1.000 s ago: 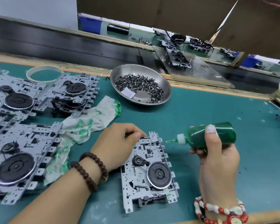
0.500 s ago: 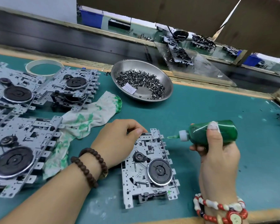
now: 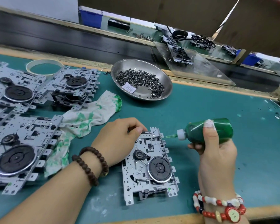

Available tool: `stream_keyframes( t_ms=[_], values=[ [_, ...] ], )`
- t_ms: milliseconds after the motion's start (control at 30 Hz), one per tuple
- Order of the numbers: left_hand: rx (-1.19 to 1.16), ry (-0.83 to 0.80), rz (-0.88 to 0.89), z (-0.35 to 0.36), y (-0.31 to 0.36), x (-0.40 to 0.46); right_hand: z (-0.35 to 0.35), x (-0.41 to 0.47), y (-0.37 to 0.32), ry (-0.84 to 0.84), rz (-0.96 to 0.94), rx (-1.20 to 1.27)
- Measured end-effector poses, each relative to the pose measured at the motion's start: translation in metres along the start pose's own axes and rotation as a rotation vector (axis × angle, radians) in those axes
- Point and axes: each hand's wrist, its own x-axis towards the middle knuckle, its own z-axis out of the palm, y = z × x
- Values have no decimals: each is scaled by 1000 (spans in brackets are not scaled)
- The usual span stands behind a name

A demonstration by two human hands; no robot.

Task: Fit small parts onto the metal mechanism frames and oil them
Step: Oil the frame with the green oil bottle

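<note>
Near the surface's front edge, the left hand (image 3: 120,139) gripped the frame (image 3: 149,165); the right hand (image 3: 217,152) held the bottle (image 3: 217,131), nozzle touching it.

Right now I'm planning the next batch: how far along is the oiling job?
Done, seemingly: stacked frames lie at left. In hand: left hand steadies the frame; right hand aims the green oil bottle at its top edge. Left: many small parts fill the bowl.
</note>
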Motion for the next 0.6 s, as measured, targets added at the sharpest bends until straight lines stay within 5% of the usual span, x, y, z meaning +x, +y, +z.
stream_keyframes(
  t_ms=[600],
  values=[
    [-6,3,-14,1,0,0,1,0,-1,-16,-17,-10]
  ],
)
